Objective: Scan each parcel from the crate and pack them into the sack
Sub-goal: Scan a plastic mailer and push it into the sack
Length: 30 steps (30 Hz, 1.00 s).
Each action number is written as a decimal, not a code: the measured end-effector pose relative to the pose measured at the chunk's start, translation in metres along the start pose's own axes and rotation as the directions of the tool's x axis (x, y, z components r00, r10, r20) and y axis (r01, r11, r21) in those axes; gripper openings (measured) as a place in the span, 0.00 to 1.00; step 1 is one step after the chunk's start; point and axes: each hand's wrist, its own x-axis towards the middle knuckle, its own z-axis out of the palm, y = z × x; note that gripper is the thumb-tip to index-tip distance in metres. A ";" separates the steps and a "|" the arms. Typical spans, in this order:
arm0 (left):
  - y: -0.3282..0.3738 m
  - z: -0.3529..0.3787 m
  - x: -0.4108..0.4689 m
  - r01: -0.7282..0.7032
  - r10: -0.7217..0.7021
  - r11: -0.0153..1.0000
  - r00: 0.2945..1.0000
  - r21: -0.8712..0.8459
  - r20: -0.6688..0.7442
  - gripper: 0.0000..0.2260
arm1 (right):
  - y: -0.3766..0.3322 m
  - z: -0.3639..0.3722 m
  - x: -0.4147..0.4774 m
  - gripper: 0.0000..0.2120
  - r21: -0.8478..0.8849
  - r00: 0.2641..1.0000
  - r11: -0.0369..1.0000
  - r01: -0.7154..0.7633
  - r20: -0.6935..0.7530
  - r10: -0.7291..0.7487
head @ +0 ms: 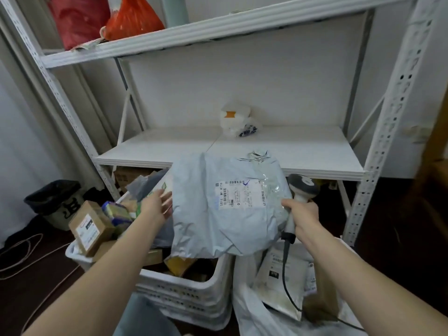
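Observation:
A large pale grey-blue mailer bag (pixel 225 214) with a white shipping label is held up above the white crate (pixel 189 294). My left hand (pixel 156 204) holds its left edge, fingers behind the bag. My right hand (pixel 303 217) grips the handle of a grey and white barcode scanner (pixel 301 187), whose head sits just right of the bag near the label. The white sack (pixel 254 311) stands open at the lower right with several flat parcels (pixel 283 275) inside. The crate holds a brown box (pixel 91 226) and other parcels.
A white metal shelf rack (pixel 266 151) stands behind the crate, with a small white bag (pixel 236 120) on its middle shelf and red bags (pixel 131 19) on top. A black-lined bin (pixel 54 202) and cables lie on the dark floor at left. The scanner cable (pixel 287 282) hangs into the sack.

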 end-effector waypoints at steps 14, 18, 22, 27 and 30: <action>-0.102 0.059 -0.050 0.304 -0.554 0.792 0.722 0.530 0.414 0.52 | 0.001 -0.033 -0.005 0.07 0.150 0.955 0.980 -0.127 0.285 0.081; -0.125 0.078 -0.056 0.474 -0.561 0.827 0.654 0.304 0.508 0.47 | 0.007 -0.055 -0.002 0.12 0.186 0.934 0.960 -0.209 0.328 0.140; -0.161 0.081 -0.054 0.387 -0.644 0.740 0.641 0.549 0.417 0.55 | 0.012 -0.066 0.000 0.13 0.235 0.902 0.917 -0.323 0.369 0.223; -0.198 0.092 -0.063 0.659 -0.696 0.642 0.286 0.392 0.659 0.53 | 0.016 -0.074 0.004 0.08 0.222 0.885 0.908 -0.354 0.394 0.248; -0.195 0.101 -0.062 0.637 -0.617 0.709 0.355 0.301 0.702 0.45 | 0.022 -0.082 0.015 0.15 0.174 0.933 0.946 -0.273 0.286 0.217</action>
